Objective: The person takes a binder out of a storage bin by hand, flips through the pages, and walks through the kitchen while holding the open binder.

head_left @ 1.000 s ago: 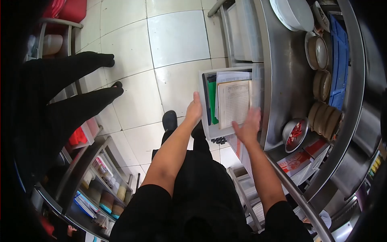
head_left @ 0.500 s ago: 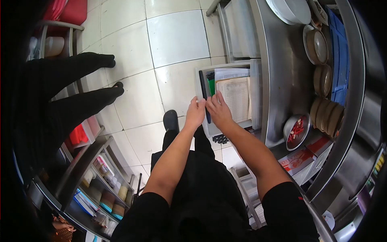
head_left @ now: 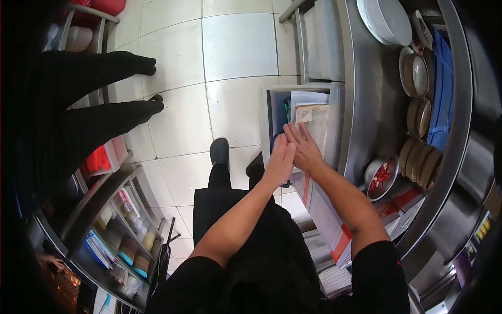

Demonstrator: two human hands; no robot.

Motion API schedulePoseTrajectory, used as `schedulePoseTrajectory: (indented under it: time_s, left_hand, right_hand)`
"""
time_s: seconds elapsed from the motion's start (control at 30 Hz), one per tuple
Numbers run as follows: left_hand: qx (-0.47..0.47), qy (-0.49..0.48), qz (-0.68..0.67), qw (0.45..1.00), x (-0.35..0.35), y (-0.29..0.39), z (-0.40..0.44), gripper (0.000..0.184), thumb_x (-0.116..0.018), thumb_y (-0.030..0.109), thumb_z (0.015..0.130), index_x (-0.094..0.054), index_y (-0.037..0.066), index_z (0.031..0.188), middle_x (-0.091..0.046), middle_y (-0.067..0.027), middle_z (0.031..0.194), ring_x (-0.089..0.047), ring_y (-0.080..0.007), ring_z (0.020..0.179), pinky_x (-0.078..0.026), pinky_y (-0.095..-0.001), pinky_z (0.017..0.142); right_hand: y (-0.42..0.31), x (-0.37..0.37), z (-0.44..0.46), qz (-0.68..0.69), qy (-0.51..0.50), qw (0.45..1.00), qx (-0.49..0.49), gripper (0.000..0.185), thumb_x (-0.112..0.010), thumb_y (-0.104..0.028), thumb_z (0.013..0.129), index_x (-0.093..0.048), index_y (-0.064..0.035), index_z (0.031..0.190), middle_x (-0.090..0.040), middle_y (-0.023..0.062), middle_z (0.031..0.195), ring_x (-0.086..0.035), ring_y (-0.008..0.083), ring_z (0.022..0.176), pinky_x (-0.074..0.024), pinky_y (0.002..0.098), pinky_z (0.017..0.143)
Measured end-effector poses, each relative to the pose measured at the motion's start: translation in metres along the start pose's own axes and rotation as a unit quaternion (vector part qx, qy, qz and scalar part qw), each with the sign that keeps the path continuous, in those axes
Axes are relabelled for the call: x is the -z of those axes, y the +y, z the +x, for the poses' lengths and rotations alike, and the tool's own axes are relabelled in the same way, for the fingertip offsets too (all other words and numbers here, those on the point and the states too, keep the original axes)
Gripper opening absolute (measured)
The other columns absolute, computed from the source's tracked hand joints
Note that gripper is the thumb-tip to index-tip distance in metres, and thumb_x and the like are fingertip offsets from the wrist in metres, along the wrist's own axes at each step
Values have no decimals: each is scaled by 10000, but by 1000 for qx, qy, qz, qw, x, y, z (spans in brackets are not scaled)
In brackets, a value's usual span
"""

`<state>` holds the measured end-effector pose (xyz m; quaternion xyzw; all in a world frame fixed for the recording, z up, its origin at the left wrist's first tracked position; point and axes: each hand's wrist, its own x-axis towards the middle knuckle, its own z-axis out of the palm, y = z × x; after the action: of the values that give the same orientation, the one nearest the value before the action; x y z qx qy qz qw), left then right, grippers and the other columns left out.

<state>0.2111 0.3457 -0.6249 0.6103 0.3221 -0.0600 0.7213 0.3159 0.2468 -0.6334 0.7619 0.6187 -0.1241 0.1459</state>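
A translucent drawer (head_left: pixel 265 118) is pulled out below the steel counter, with papers (head_left: pixel 317 125), a green item and a dark blue folder (head_left: pixel 277 112) inside. My left hand (head_left: pixel 281 161) is over the drawer's near part, fingers close together and reaching inward beside the folder. Right next to it, my right hand (head_left: pixel 305 149) lies over the papers' left edge with its fingers spread. The two hands touch or overlap. A corner of the top paper is folded over. Whether the left fingertips grip anything is hidden.
On the steel counter (head_left: pixel 368 104) at the right are white bowls (head_left: pixel 389 23), stacked brown dishes (head_left: pixel 418 159) and a metal bowl (head_left: pixel 372 175) with red pieces. Another person's legs (head_left: pixel 112 112) extend from the left. Shelves (head_left: pixel 125 220) with containers stand at the lower left.
My left hand has moved from the drawer's outer rim to inside it, and my right hand has shifted with it onto the papers' edge. The dark folder now leans wider open, showing blue.
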Motion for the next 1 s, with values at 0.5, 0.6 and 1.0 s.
schedulePoseTrajectory:
  time_s: [0.5,0.6,1.0]
  left_hand:
    - [139,131,-86,978,-35,-49,68,866,-369,570,1018,-234,-146,1485,-298,-366,1524,-284,-441,1453,-245,-422,1193]
    - [91,138,-99,981,-35,-58,60,730,-387,526,1033,-384,-100,1409,-450,-321,1413,-430,-414,1346,-334,-423,1125]
    - [83,181,-173,965,-35,-45,60,651,-448,477,1027,-426,-53,1405,-489,-299,1397,-476,-394,1313,-370,-411,1090]
  right_hand:
    - [11,11,-7,76,16,997,-8,684,-662,-367,818,-505,-55,1406,-463,120,1470,-352,282,1429,-216,535,1192]
    - [11,8,-4,71,44,997,9,690,-673,-347,800,-498,-54,1400,-473,122,1453,-374,310,1408,-228,545,1182]
    - [23,32,6,147,21,989,11,616,-733,-339,723,-600,-69,1260,-523,132,1302,-457,329,1265,-292,536,1131]
